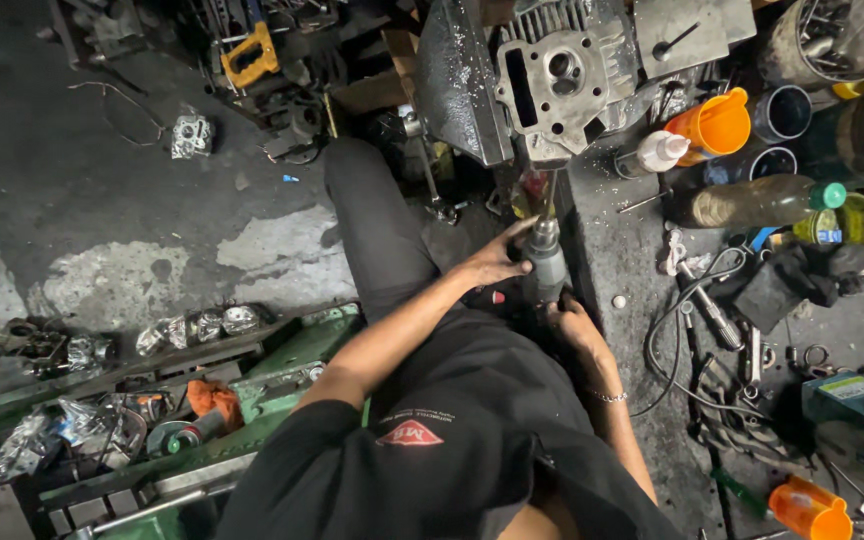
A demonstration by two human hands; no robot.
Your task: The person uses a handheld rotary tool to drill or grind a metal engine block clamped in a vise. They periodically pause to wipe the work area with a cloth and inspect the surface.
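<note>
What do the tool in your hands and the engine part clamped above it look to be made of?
Power tool: grey body, probably painted metal or hard plastic; dull, grimy sheen. Both hands grip it, left hand and right hand. Engine part: likely cast aluminium, with a matte pale-grey surface and machined bores.

L hand (495, 262) & R hand (570, 322) both curled shut, arms extended fwd.

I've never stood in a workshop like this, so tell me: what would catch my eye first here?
Probably the big grey metal engine part at the top centre, clamped at the edge of the workbench. Just below it, both hands grip a grey power tool, the left hand on its upper body and the right hand lower down. The bright orange jug among the clutter on the bench to the right also stands out.
</note>
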